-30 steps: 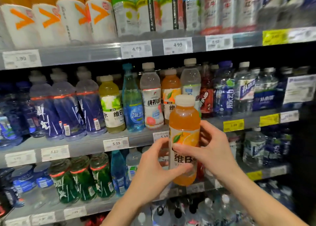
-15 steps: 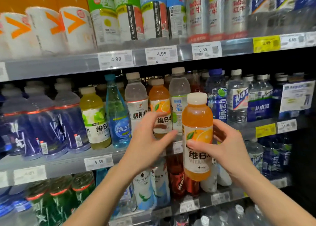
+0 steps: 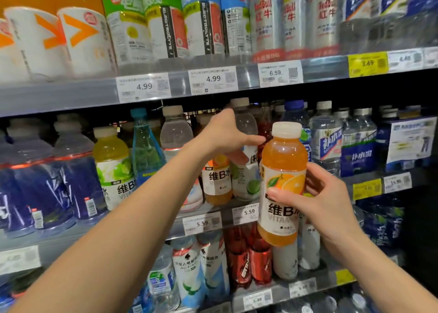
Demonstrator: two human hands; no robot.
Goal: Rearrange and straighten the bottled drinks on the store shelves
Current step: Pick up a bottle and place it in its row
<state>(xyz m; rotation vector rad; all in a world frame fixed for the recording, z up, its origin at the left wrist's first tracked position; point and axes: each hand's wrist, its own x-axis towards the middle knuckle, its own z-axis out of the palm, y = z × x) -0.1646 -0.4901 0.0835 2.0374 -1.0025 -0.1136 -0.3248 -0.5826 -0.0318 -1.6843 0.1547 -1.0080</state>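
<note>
Two hands in view, both at the middle shelf (image 3: 71, 237). My right hand (image 3: 327, 203) grips an orange vitamin bottle (image 3: 283, 170) round its label: thumb across the front, fingers curled behind. Bottle is upright, tipped slightly, held clear of the shelf and out in front of the row, white cap up.

My left hand (image 3: 225, 135) reaches in among the standing bottles. Fingers curl round the shoulder of a second orange bottle (image 3: 216, 182) on the shelf, thumb stretched right toward the clear bottle (image 3: 245, 132) beside it. The hand covers that bottle's cap and neck, so how tight the grip is I cannot tell; contact looks definite.

Neighbours on the same shelf: yellow-green bottle (image 3: 111, 158) and slim blue bottle (image 3: 144, 146) to the left, blue-labelled water bottles (image 3: 327, 144) to the right. Price tags (image 3: 202, 223) sit along the shelf edge below the left hand. Upper shelf (image 3: 59, 97) carries larger bottles; labels partly blurred.
</note>
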